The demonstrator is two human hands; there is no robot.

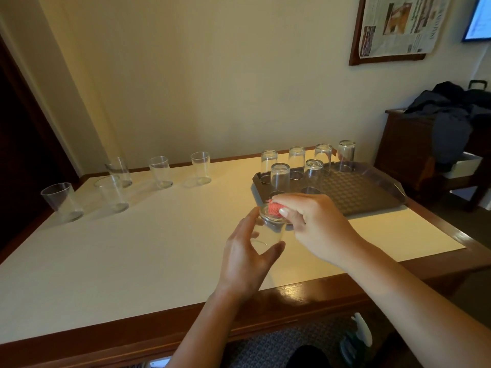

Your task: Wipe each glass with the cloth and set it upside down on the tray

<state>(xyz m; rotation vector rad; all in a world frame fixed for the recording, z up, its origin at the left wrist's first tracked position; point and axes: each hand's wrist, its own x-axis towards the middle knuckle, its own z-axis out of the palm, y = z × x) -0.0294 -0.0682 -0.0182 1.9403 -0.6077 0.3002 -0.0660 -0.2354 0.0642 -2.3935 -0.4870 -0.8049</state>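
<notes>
While five upright glasses stand on the white table top (132, 261) at about ten and eleven o'clock, the nearest of them (62, 201) sits by the left edge, with a second (113, 193) just to its right, a third (119, 171) behind that, a fourth (160, 172) further along and a fifth (201, 168) nearest the centre. At the middle of the view, the left hand (248, 257) grips the held glass (268, 232) above the table, thumb and fingers curled round its side wall; the glass is tilted, its thick base turned up and away. The red cloth (275, 208) is bunched against that base. The right hand (316, 224) pinches the cloth between thumb and fingers, pressing it onto the glass. At one o'clock, the brown tray (372, 192) lies on the table, just beyond the hands. Six glasses stand upside down on it: four in a back row (269, 166) (296, 162) (323, 159) (346, 155) and two in front (279, 179) (313, 175). At two o'clock, dark clothing (451, 123) is heaped on a wooden cabinet (403, 144) beside the table.
</notes>
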